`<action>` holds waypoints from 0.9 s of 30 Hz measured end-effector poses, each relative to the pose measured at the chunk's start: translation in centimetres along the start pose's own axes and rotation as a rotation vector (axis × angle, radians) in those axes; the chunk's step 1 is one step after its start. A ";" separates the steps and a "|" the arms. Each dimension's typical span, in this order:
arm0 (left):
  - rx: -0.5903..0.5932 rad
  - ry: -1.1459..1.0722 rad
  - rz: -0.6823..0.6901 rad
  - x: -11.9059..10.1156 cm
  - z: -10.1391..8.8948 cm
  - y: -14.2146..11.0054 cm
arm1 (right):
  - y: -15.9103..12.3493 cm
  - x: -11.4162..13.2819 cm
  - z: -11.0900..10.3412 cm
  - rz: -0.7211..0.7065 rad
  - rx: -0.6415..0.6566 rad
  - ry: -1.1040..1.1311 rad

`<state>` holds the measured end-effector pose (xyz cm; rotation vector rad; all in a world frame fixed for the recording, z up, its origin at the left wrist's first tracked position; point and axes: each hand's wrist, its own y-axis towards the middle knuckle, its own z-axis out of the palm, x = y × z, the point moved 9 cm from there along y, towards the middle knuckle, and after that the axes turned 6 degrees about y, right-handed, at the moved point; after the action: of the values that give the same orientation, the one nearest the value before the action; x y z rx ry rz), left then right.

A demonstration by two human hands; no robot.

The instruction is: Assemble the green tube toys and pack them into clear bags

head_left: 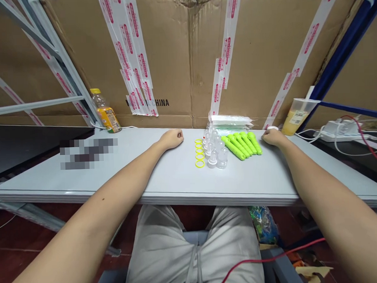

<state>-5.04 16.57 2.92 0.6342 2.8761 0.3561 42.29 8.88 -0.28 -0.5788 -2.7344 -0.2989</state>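
My left hand (172,139) rests on the table as a loose fist, with nothing seen in it. To its right is a column of several yellow rings (199,156). Beside the rings stand rows of clear nipple-shaped pieces (212,158) and clear plastic cups or caps (221,159). Several bright green handle-like pieces (244,144) lie side by side farther right. My right hand (271,137) is closed on the tabletop, just right of the green pieces. A small white round thing (272,128) shows right behind it; whether they touch I cannot tell.
Clear plastic packets (231,122) lie at the back against the cardboard wall (170,55). A juice bottle (109,115) stands back left; a cup with a straw (297,115) stands back right. Beyond it are a white power strip (338,130) and cables. The table's front edge (218,197) crosses before my lap.
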 end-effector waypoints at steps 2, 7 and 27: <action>0.011 -0.003 0.007 0.0 0.0 0.0 | 0.0 0.1 -0.1 -0.003 0.010 0.001; 0.032 0.007 0.026 -0.2 0.0 -0.1 | -0.3 1.0 0.1 -0.017 0.059 0.021; 0.088 -0.010 -0.025 -0.6 -0.4 -0.7 | -0.9 2.6 0.8 -0.031 0.129 0.017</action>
<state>-4.89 15.63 3.22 0.6120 2.9008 0.2232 39.43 9.19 -0.21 -0.4966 -2.7235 -0.1326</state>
